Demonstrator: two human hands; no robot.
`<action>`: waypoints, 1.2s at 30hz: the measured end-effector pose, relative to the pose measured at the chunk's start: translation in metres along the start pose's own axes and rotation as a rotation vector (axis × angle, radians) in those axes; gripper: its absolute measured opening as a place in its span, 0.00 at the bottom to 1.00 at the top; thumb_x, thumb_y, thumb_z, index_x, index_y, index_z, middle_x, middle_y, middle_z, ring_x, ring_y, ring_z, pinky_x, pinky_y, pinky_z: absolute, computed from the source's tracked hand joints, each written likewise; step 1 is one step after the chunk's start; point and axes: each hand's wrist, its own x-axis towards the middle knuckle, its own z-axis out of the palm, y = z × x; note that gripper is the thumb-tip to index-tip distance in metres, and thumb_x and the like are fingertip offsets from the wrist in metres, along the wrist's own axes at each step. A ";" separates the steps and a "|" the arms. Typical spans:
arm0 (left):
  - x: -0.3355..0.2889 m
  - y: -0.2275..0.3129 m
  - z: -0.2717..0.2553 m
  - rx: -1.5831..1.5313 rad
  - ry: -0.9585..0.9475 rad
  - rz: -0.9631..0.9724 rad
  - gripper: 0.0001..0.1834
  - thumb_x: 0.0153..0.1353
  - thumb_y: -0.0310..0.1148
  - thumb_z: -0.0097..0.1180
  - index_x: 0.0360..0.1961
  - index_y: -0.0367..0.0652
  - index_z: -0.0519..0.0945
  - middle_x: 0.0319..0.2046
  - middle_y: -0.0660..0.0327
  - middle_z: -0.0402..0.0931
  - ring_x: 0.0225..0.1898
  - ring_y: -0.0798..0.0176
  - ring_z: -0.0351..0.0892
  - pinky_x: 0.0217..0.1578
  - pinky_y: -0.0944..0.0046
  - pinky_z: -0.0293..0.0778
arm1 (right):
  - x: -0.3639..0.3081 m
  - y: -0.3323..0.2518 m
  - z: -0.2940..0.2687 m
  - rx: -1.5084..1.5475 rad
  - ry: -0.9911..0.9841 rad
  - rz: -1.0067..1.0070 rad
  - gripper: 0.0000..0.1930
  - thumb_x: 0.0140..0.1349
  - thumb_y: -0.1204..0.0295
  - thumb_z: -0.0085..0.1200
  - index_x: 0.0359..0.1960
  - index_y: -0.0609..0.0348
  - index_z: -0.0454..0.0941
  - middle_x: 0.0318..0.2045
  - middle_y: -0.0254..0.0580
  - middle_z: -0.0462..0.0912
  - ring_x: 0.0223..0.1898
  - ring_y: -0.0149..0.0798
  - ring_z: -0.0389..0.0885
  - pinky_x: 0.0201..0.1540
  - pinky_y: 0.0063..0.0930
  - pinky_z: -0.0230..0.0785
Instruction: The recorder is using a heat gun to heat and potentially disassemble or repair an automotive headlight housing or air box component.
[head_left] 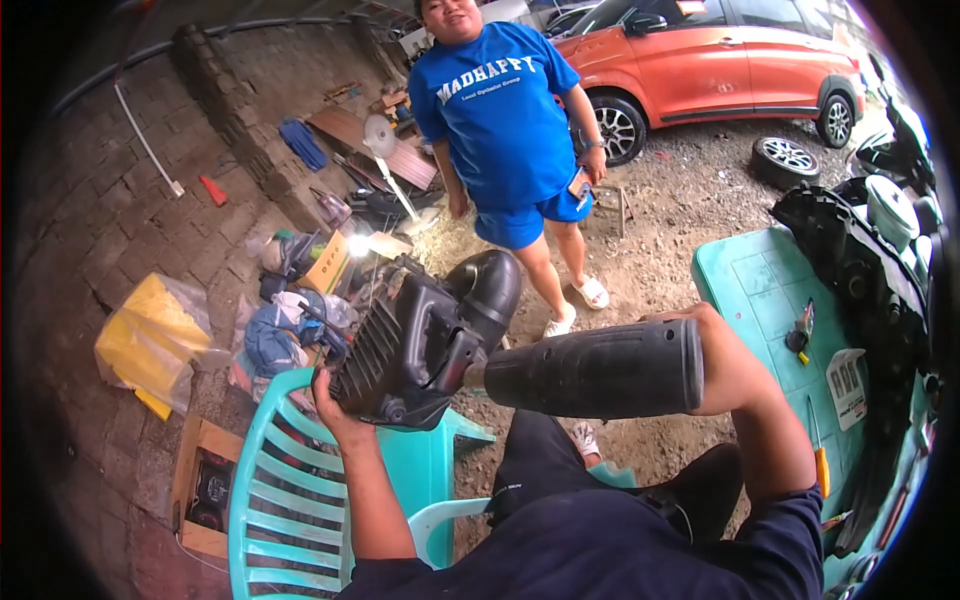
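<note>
My left hand (338,408) holds a black plastic air filter housing (408,350) from its lower left, with the fingers mostly hidden behind it. The housing has a ribbed side and a curved duct (490,287) on top. In my right hand (727,362) is a black power tool (595,368) with a thick rounded body, held level. Its metal nose (475,376) points left and meets the right side of the housing. Whether the tip sits on a screw is hidden. The grip of the tool is also out of sight.
A teal plastic chair (290,480) stands below my left arm. To the right, a green table (735,265) bears a large black car part (850,250), pliers (800,335) and a screwdriver (820,460). A person in blue (500,110) stands ahead, before an orange car (700,60). Clutter lies left.
</note>
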 end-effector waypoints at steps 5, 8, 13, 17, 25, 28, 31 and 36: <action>-0.002 0.007 0.002 0.036 0.029 0.040 0.17 0.76 0.46 0.54 0.52 0.45 0.83 0.50 0.55 0.87 0.52 0.51 0.89 0.56 0.46 0.85 | -0.003 -0.005 0.002 -0.011 0.025 0.023 0.25 0.51 0.73 0.74 0.53 0.66 0.87 0.42 0.53 0.92 0.42 0.50 0.93 0.52 0.39 0.82; -0.004 0.011 0.005 0.024 0.025 0.048 0.17 0.76 0.46 0.54 0.52 0.46 0.83 0.51 0.57 0.87 0.51 0.52 0.89 0.55 0.46 0.85 | -0.002 -0.007 0.003 -0.062 0.033 0.020 0.25 0.49 0.71 0.75 0.52 0.64 0.87 0.40 0.52 0.91 0.42 0.52 0.93 0.50 0.40 0.82; -0.006 0.017 0.015 0.031 0.046 0.072 0.17 0.74 0.44 0.58 0.55 0.45 0.82 0.51 0.57 0.85 0.52 0.51 0.89 0.55 0.46 0.86 | -0.004 -0.008 0.005 -0.132 0.046 0.041 0.26 0.48 0.66 0.76 0.50 0.61 0.87 0.37 0.52 0.90 0.41 0.57 0.92 0.49 0.41 0.82; 0.004 0.021 -0.001 0.002 0.047 0.076 0.18 0.73 0.43 0.60 0.57 0.46 0.81 0.53 0.56 0.84 0.53 0.48 0.88 0.54 0.44 0.86 | -0.002 -0.011 0.007 -0.152 0.075 0.004 0.27 0.47 0.65 0.76 0.50 0.61 0.87 0.37 0.52 0.91 0.41 0.57 0.92 0.49 0.42 0.82; -0.005 0.029 0.014 0.017 0.107 0.125 0.21 0.69 0.39 0.66 0.60 0.47 0.78 0.56 0.54 0.79 0.55 0.45 0.86 0.52 0.39 0.89 | 0.001 -0.011 0.011 -0.182 0.088 -0.031 0.27 0.46 0.64 0.76 0.50 0.61 0.88 0.37 0.53 0.91 0.43 0.58 0.92 0.50 0.43 0.83; -0.008 0.032 0.015 0.057 0.110 0.188 0.22 0.70 0.39 0.66 0.60 0.44 0.77 0.57 0.53 0.79 0.55 0.46 0.86 0.53 0.41 0.89 | 0.002 -0.013 0.012 -0.235 0.106 -0.040 0.28 0.46 0.64 0.76 0.51 0.61 0.88 0.38 0.54 0.91 0.42 0.59 0.92 0.49 0.44 0.83; -0.015 0.035 0.024 0.146 0.163 0.275 0.21 0.72 0.38 0.65 0.60 0.41 0.77 0.56 0.51 0.79 0.55 0.46 0.86 0.53 0.42 0.89 | 0.003 -0.015 0.013 -0.254 0.100 -0.018 0.29 0.46 0.63 0.76 0.52 0.61 0.88 0.38 0.55 0.91 0.42 0.60 0.92 0.49 0.45 0.83; -0.025 0.040 0.039 0.138 0.126 0.247 0.22 0.72 0.38 0.66 0.60 0.39 0.77 0.56 0.51 0.80 0.54 0.47 0.86 0.53 0.43 0.88 | 0.001 -0.008 0.016 -0.372 0.194 -0.032 0.27 0.46 0.66 0.79 0.48 0.64 0.88 0.37 0.50 0.91 0.38 0.52 0.93 0.47 0.38 0.83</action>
